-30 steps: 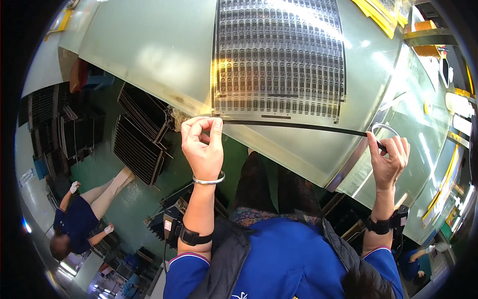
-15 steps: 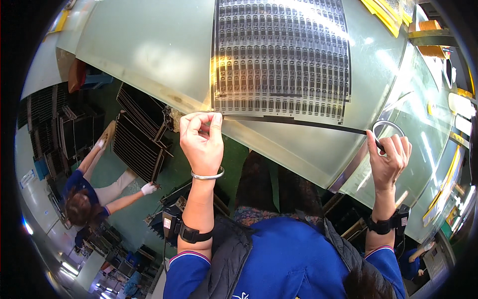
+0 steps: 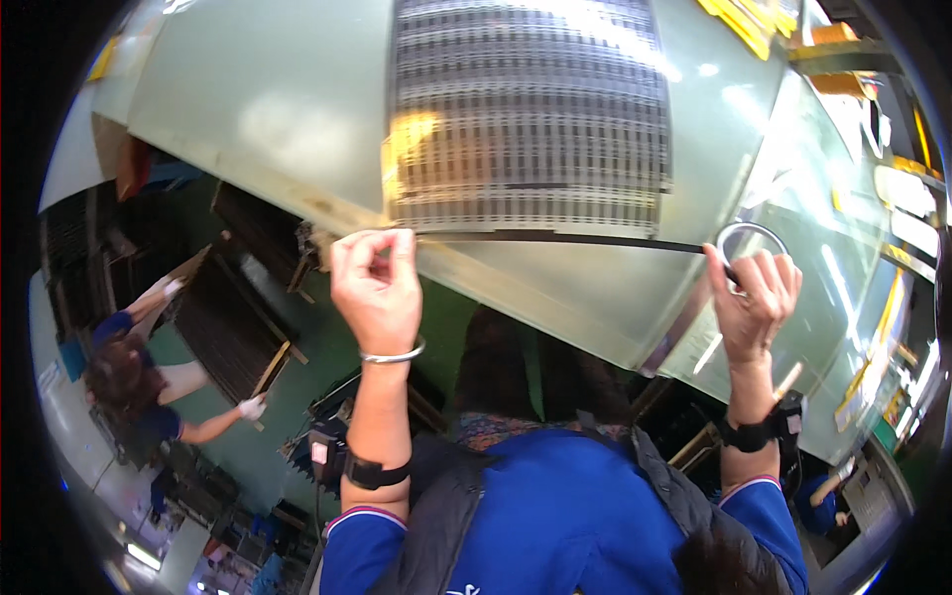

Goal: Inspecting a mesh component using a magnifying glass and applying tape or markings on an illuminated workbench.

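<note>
A thin black strip of tape is pulled taut along the near edge of a large film sheet printed with dense rows of small dark patterns. Its left end is pinched between the thumb and fingers of my left hand, by the sheet's near left corner. My right hand is closed round the strip's other end, beyond the sheet's right side. A pale ring, apparently the tape roll, shows just behind my right fingers. The sheet lies flat on a glass-topped table.
Yellow strips lie at the table's far right. The table's front edge slants across below my hands. On the left, a co-worker in white gloves grips a dark slatted rack. More dark racks stand behind.
The view has shifted slightly, moving the table and sheet left and up in it. Both my hands keep their hold on the tape. The co-worker now has both hands on the rack.
</note>
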Action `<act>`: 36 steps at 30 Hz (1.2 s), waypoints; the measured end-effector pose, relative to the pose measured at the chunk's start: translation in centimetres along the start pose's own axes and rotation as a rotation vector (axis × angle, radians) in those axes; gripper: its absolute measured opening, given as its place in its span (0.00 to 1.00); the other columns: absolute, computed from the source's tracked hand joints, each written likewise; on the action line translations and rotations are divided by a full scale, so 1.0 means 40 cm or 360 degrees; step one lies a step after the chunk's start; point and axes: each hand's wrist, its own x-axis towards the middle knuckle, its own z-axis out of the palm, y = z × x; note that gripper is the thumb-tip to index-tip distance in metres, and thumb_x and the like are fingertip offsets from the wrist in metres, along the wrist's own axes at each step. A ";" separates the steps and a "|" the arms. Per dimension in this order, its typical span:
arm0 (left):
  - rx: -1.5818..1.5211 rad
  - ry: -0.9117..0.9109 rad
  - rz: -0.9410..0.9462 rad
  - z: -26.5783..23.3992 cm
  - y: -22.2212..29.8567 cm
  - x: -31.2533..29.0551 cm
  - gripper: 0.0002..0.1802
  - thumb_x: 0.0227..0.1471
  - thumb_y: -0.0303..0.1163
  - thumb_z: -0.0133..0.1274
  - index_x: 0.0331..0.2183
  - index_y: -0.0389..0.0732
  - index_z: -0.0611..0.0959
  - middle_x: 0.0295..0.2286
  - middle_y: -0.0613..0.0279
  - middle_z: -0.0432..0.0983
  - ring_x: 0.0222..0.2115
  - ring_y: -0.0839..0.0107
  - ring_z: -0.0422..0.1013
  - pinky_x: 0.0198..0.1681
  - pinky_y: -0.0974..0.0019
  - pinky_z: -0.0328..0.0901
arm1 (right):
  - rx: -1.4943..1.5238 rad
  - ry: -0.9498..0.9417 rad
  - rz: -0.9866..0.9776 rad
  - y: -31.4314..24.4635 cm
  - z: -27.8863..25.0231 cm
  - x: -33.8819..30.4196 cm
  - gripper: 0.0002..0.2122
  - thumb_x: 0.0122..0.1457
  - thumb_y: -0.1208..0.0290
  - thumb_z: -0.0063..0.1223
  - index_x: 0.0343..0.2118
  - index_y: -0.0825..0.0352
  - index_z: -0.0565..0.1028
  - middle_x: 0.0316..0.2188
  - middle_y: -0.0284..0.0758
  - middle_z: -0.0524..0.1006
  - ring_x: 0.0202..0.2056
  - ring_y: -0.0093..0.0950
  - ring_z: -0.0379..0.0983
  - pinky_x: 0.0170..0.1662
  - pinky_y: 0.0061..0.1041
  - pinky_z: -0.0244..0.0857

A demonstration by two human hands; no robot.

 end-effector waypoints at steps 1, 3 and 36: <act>0.0021 -0.0001 -0.0020 0.009 -0.001 0.000 0.05 0.43 0.26 0.60 0.24 0.37 0.80 0.27 0.64 0.69 0.22 0.79 0.64 0.23 0.77 0.61 | 0.0019 -0.0012 -0.0014 0.016 0.011 -0.007 0.15 0.39 0.70 0.66 0.11 0.60 0.66 0.12 0.29 0.61 0.20 0.27 0.59 0.29 0.27 0.52; 0.0081 0.0018 0.0047 0.016 -0.012 0.001 0.05 0.44 0.27 0.60 0.25 0.37 0.80 0.28 0.65 0.69 0.22 0.80 0.63 0.24 0.78 0.60 | 0.0039 -0.0008 -0.0035 0.032 0.035 -0.011 0.14 0.38 0.69 0.66 0.13 0.60 0.66 0.14 0.30 0.63 0.21 0.28 0.61 0.29 0.27 0.53; 0.0077 -0.0045 0.0001 0.056 0.011 -0.007 0.04 0.46 0.27 0.59 0.27 0.38 0.81 0.30 0.67 0.69 0.19 0.85 0.58 0.20 0.81 0.57 | -0.0075 0.0051 -0.0086 0.058 0.063 0.000 0.14 0.37 0.70 0.65 0.12 0.59 0.65 0.14 0.27 0.62 0.22 0.26 0.61 0.32 0.25 0.53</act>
